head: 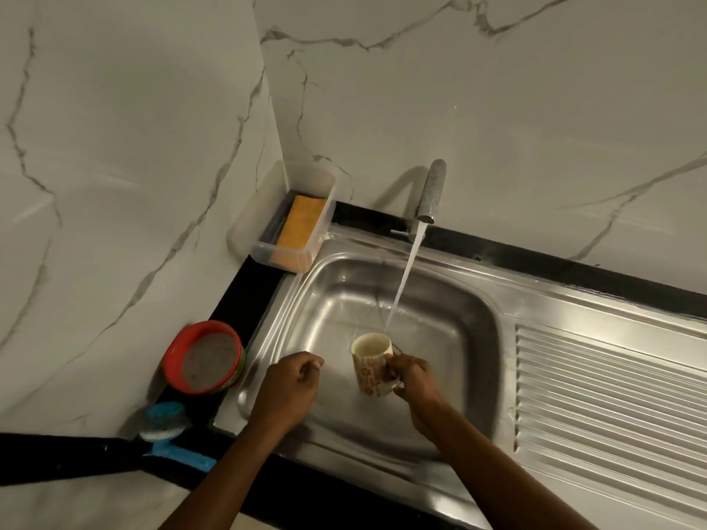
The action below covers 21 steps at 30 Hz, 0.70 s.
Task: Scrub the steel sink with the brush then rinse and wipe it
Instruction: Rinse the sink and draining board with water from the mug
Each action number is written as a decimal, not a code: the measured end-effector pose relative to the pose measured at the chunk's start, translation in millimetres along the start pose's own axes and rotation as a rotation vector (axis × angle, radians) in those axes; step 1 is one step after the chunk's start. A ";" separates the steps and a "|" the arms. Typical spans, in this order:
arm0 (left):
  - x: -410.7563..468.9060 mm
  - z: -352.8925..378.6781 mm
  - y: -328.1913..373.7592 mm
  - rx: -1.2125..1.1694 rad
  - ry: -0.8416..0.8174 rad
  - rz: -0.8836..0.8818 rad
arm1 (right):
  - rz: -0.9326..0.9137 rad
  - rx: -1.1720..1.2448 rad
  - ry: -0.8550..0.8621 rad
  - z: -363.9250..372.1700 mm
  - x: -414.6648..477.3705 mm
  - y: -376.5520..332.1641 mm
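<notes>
Marble walls [134, 147] backed a black counter [237, 300]. At the near left, the brush [162, 424] lay beside the steel sink [478, 338]. The left hand [289, 388] hovered loosely curled and empty. The right hand [413, 380] gripped a mug [369, 372] under the running tap [432, 193]. This looked like rinsing, with wiping not yet done.

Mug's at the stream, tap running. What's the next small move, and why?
Probably nudge the mug slightly further under the water stream: the right hand grips its handle, but the water seems to land at the far rim, not squarely inside.
</notes>
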<state>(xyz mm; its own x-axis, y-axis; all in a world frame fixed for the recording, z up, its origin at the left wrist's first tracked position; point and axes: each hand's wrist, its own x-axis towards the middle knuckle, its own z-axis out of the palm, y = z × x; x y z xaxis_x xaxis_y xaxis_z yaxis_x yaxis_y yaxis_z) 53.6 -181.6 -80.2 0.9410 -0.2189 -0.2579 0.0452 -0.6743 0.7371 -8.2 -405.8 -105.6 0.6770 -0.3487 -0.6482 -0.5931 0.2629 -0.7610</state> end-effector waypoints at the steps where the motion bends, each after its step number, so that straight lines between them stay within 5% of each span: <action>1: 0.8 -2.6 -1.3 -0.008 0.004 -0.007 | 0.007 0.008 0.004 10.1 5.3 -8.7; 5: -0.6 -15.5 -5.2 -0.005 -0.013 -0.025 | -0.070 -0.136 -0.011 48.3 23.8 -34.4; 12: -8.6 -25.1 -15.8 -0.044 0.000 -0.030 | -0.350 -0.842 -0.387 43.9 17.1 -39.8; 21: -15.1 -23.3 -22.0 -0.112 0.022 -0.015 | -0.164 -0.818 -0.396 -42.3 21.3 -44.3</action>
<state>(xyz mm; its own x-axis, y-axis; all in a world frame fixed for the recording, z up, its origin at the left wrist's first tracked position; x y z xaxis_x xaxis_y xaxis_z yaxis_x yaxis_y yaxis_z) 46.2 -147.1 -78.0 0.9472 -0.1931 -0.2561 0.0948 -0.5942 0.7987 14.1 -463.0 -84.5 0.7900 0.0477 -0.6112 -0.4974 -0.5330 -0.6845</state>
